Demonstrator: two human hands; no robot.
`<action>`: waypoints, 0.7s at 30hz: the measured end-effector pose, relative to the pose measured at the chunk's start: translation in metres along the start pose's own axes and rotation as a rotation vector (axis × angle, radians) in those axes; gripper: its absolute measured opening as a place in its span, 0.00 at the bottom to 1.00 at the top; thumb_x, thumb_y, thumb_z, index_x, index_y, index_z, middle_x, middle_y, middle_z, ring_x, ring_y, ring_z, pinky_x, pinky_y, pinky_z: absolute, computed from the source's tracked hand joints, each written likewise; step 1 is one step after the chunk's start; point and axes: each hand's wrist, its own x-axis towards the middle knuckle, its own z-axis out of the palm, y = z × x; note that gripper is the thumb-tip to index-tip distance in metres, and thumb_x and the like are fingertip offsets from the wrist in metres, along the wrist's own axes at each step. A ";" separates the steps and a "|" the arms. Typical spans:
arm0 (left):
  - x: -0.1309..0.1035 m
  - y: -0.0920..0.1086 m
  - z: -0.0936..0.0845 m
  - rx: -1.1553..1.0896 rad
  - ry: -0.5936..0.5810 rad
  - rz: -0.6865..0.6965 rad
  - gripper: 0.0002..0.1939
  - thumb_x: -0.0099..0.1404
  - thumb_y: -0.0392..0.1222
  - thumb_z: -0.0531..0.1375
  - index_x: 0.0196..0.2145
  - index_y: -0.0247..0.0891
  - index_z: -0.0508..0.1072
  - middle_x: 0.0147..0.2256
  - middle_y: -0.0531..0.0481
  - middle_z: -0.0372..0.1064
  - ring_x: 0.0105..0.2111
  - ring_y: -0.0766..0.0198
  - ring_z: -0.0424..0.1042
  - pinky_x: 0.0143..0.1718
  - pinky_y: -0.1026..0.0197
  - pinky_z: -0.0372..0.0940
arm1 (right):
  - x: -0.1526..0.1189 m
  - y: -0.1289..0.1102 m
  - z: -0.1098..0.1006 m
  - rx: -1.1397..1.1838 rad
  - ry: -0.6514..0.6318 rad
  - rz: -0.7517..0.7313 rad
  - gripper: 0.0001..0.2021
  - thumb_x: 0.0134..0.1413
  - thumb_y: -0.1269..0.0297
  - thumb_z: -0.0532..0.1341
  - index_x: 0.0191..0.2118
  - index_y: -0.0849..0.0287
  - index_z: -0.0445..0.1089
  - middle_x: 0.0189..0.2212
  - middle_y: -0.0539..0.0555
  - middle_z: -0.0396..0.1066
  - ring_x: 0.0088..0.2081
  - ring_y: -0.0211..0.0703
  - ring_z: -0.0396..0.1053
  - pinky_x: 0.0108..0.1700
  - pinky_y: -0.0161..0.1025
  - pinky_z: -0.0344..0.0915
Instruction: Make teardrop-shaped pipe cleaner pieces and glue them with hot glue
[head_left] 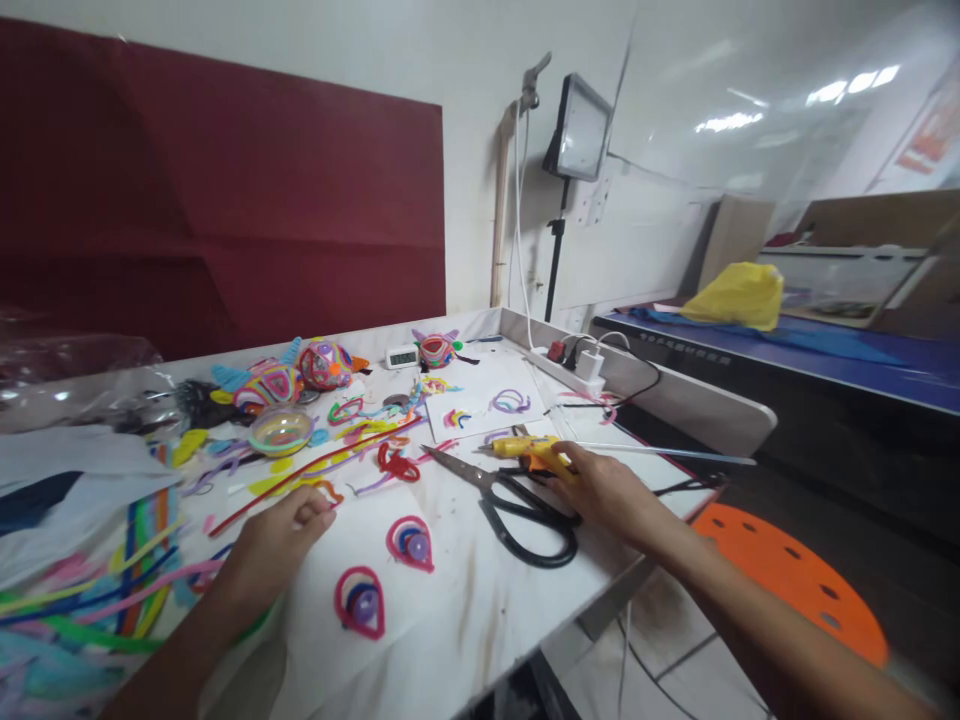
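My right hand [604, 492] is closed around the handle of a yellow glue gun [525, 448], its nozzle pointing left. Just left of that hand lie large black-handled scissors [499, 490], blades closed. My left hand [281, 535] has its fingers pinched together over the table; what they hold, if anything, is hidden. Right beside its fingertips is a curled orange pipe cleaner [330, 490]. On white paper in front are two pink teardrop loops, the lower [360, 603] and the upper [410, 545], each with a purple bead inside. A red pipe-cleaner bow [397, 463] lies farther back.
Loose pipe cleaners [142, 560] cover the table's left side. Behind them are a clear bowl [281, 430], several colourful fish-like figures [326, 364] and a small digital clock [402, 356]. A power strip [581, 375] runs along the right edge. An orange stool [795, 580] stands below.
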 end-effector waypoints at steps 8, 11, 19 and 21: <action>-0.006 -0.017 -0.007 -0.030 -0.083 -0.037 0.22 0.54 0.60 0.53 0.36 0.40 0.68 0.29 0.51 0.69 0.32 0.56 0.70 0.35 0.59 0.62 | 0.007 0.008 0.002 0.044 0.135 0.124 0.17 0.62 0.62 0.57 0.54 0.63 0.61 0.39 0.54 0.71 0.37 0.41 0.71 0.41 0.43 0.69; -0.008 -0.017 -0.010 0.018 -0.105 -0.048 0.22 0.54 0.59 0.53 0.38 0.41 0.68 0.27 0.53 0.68 0.30 0.57 0.69 0.33 0.59 0.61 | 0.021 0.010 0.003 0.021 0.182 0.145 0.16 0.63 0.62 0.57 0.54 0.62 0.62 0.41 0.54 0.70 0.38 0.41 0.70 0.42 0.44 0.69; -0.008 -0.032 -0.006 -0.031 -0.179 -0.060 0.18 0.46 0.50 0.58 0.35 0.41 0.64 0.24 0.56 0.66 0.25 0.60 0.66 0.29 0.61 0.58 | 0.055 0.009 0.013 -0.065 0.201 0.138 0.15 0.62 0.57 0.57 0.50 0.62 0.65 0.40 0.54 0.69 0.37 0.41 0.70 0.40 0.43 0.70; -0.010 -0.030 -0.006 -0.037 -0.191 -0.060 0.17 0.44 0.49 0.58 0.33 0.42 0.63 0.23 0.57 0.65 0.25 0.60 0.66 0.29 0.61 0.58 | 0.056 0.008 0.013 -0.082 0.194 0.122 0.15 0.62 0.58 0.58 0.49 0.63 0.66 0.40 0.54 0.69 0.37 0.41 0.70 0.39 0.43 0.69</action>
